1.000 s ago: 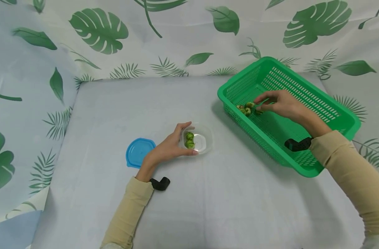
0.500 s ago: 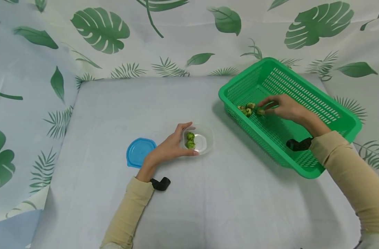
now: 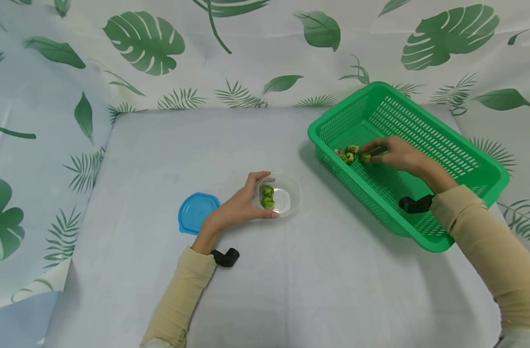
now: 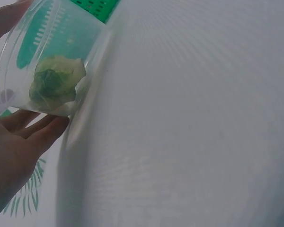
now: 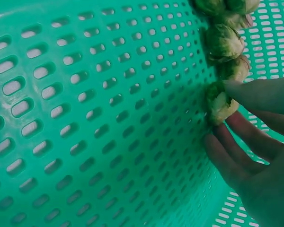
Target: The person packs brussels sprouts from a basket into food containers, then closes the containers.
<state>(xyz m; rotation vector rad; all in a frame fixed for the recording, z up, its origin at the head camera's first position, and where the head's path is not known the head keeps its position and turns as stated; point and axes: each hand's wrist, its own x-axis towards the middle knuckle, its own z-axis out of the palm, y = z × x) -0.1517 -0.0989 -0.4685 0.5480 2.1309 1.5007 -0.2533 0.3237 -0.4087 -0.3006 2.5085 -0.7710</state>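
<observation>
My left hand (image 3: 238, 208) holds a small clear plastic container (image 3: 293, 193) upright on the table, thumb and fingers spread around its left side. Inside lie two green Brussels sprouts (image 3: 268, 202); in the left wrist view one sprout (image 4: 57, 82) shows through the wall. My right hand (image 3: 399, 153) reaches down into a green plastic basket (image 3: 360, 186). Between its thumb and fingers it pinches a Brussels sprout (image 5: 220, 105), low in the basket. Several other sprouts (image 5: 225, 42) lie just beyond it, grouped at the basket's left corner.
A blue lid (image 3: 196, 212) lies flat on the table, left of the container and partly behind the left wrist. The table (image 3: 286, 280) has a pale grey cover. Leaf-printed cloth (image 3: 247, 58) stands along the back and sides.
My right hand has moved slightly down onto the nearest sprout in the basket, and its fingers now close around it. The left hand and container have stayed in place.
</observation>
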